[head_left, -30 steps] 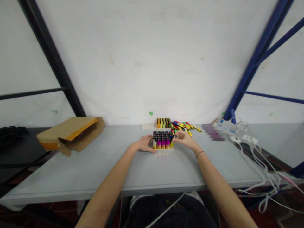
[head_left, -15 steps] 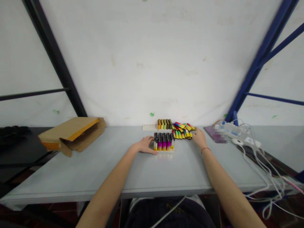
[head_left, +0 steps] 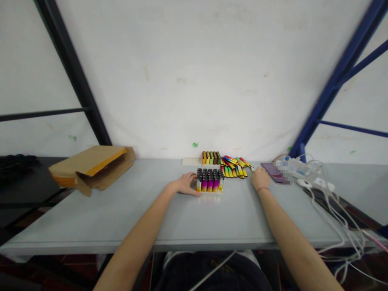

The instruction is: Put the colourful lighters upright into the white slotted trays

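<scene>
Upright lighters point(head_left: 210, 180) with black tops stand packed in a pale tray point(head_left: 216, 192) on the table. My left hand point(head_left: 186, 185) is at the tray's left side, thumb and fingers spread around its left end. To the right of the loose pile of colourful lighters point(head_left: 234, 166), my right hand point(head_left: 260, 179) is closed; whatever its fingers hold is hidden or too small to name. Behind the front tray, a second group of upright lighters point(head_left: 211, 157) stands beside a white empty-slotted tray point(head_left: 192, 161).
A torn cardboard box point(head_left: 91, 163) lies at the left of the grey table point(head_left: 121, 214). On the right are a purple phone point(head_left: 274, 173), a power strip point(head_left: 298, 166) and tangled white cables point(head_left: 336, 214). A white wall stands behind.
My right hand has moved right, away from the loose lighters towards the phone, and its fingers look more closed. My left hand stays by the tray. The view has shifted slightly.
</scene>
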`<state>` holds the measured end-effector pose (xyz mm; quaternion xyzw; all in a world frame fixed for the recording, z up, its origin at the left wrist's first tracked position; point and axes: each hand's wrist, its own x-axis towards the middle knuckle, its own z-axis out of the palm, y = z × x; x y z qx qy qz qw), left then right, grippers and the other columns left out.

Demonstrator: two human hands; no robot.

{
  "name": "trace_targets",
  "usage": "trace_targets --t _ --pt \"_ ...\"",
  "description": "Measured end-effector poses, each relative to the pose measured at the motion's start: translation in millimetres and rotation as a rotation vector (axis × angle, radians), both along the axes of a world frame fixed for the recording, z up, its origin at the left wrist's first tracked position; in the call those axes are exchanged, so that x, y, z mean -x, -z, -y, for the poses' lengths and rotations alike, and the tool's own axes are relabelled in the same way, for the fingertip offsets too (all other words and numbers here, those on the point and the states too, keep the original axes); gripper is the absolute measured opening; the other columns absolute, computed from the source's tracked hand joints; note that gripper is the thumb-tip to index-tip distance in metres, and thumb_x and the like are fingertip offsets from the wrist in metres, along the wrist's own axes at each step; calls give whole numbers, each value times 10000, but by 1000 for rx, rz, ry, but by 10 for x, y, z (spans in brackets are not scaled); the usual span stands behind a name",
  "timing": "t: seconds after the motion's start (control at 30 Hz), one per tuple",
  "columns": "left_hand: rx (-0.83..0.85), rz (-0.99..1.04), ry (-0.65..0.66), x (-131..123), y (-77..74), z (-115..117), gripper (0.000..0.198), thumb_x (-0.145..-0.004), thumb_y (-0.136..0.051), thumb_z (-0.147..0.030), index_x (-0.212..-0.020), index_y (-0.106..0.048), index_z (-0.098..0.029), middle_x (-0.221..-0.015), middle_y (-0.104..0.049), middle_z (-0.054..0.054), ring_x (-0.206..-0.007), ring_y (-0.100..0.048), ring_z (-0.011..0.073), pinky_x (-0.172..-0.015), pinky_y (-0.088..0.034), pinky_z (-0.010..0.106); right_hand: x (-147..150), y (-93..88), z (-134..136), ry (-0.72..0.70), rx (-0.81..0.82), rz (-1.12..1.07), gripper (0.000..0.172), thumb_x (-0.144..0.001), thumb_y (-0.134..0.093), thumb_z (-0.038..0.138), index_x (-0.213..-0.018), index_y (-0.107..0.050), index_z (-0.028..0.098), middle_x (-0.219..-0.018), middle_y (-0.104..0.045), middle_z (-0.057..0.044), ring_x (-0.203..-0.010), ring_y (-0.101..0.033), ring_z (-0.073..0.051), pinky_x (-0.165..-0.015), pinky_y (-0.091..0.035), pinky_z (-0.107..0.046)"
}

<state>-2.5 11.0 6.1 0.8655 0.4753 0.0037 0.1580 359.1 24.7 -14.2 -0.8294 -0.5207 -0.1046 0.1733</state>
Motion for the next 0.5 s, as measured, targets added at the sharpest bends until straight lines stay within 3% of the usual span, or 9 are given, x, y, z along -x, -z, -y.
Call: trace_targets --t 0.1,0.3,0.4,0.5 --pt "-2 8 0 -6 -15 11 1059 -574 -607 -755 -1396 -324 -150 -1485 -251 140 -1338 -244 330 -1098 -195 379 -25 16 -21 18 41 -57 318 -848 -390 129 -1073 -590 27 -1045 -607 -251 -1007 -606 -324 -786 -471 -386" --pt "0 -3 -4 0 0 -8 1067 -568 -597 -767 -1407 -296 -179 -1488 -260 122 -1348 -230 332 -1095 -200 378 -157 101 -27 -72 89 -228 299 -787 -453 143 -1017 -624 56 -1051 -617 -257 -1006 -609 -312 -793 -453 -355" --pt "-5 -9 -3 15 39 -44 1096 -571 -591 -780 -1418 -272 -162 -1490 -253 136 -1351 -221 340 -1094 -202 387 -179 120 -17 -121 -125 -441 293 -794 -438 195 -1032 -572 89 -997 -638 -207 -933 -614 -273 -766 -455 -333" --pt "-16 1 15 27 61 -63 1087 -576 -587 -788 -1414 -294 -160 -1491 -248 137 -1350 -224 337 -1098 -193 380 -57 101 -26 -343 -375 -743 260 -808 -457 335 -1002 -491 166 -858 -631 -92 -791 -596 -213 -689 -457 -304"
